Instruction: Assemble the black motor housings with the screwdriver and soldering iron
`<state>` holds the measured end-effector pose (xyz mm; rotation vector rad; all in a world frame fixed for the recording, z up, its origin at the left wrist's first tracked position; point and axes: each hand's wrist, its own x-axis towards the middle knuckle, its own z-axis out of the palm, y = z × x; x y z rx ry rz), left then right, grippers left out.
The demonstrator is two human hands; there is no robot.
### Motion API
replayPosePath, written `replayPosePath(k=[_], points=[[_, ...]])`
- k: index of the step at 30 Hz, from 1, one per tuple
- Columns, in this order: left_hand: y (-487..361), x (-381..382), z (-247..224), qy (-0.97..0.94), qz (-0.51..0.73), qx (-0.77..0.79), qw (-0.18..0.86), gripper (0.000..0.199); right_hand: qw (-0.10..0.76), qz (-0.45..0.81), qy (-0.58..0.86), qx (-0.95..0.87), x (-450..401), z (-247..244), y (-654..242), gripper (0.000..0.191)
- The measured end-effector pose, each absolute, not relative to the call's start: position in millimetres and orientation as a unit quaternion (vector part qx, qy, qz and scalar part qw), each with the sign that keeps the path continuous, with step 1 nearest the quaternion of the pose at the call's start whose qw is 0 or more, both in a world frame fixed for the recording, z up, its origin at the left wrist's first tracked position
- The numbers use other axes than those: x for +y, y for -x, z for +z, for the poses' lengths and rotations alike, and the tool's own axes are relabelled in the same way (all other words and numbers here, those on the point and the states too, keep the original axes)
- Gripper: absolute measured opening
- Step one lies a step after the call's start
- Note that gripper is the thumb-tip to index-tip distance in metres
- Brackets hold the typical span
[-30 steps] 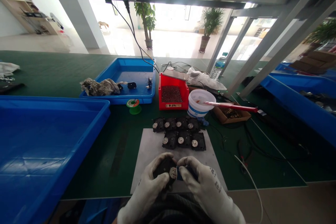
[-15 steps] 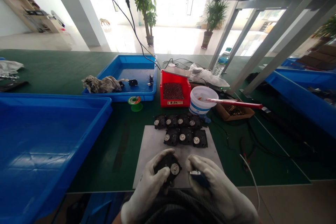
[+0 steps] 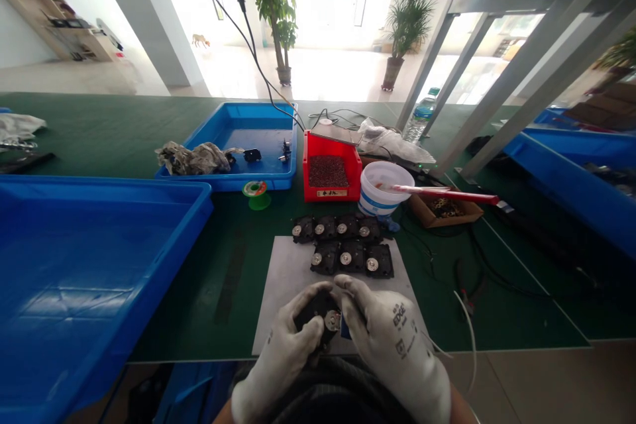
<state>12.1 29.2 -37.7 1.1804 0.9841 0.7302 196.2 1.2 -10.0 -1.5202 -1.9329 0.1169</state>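
At far left a white bag (image 3: 20, 127) lies on the bench (image 3: 173, 318), behind a large blue tray (image 3: 99, 245). Next comes a second tray (image 3: 243, 183), farther back, with a crumpled bag (image 3: 199, 160) and a few small pieces in it; a green spool (image 3: 256, 199) sits just in front.

The left hand (image 3: 285, 344), gloved in white, grips a black part (image 3: 309, 315) over the pale sheet (image 3: 271, 285) — its grip is closed, thumb on the near side, pinching the part beside its round silver disc (image 3: 332, 320). Beyond, seven similar parts (image 3: 352, 257) sit in two rows: four at the sheet's far edge, three nearer, discs up. Behind them stands the red bin (image 3: 332, 169), holding small dark grains.

The right hand (image 3: 390, 338), gloved too, comes in close against the held part's right side. Its grip is curled in around a blue piece (image 3: 344, 327) — mostly hidden, only a sliver showing by the disc.

Farther right, a red stick (image 3: 457, 197) slants out of the white tub (image 3: 377, 202) and over a carton (image 3: 444, 211). Behind stands a bottle (image 3: 421, 118). Pliers (image 3: 467, 301) lie nearer, and another blue tray (image 3: 571, 169) is at far right.
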Motion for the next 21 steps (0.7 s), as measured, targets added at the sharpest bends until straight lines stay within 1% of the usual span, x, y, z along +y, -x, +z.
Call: replayPosePath(k=[8, 21], points=[[-11.1, 29.7, -37.3, -0.515, 0.319, 0.429, 0.671, 0.058, 0.312, 0.072, 0.592, -0.740, 1.8, -11.4, -197.4, 0.032], [-11.7, 29.8, -35.9, -0.505, 0.328, 0.429, 0.674, 0.055, 0.288, 0.107, 0.604, -0.735, 3.8, -0.7, -195.6, 0.033]])
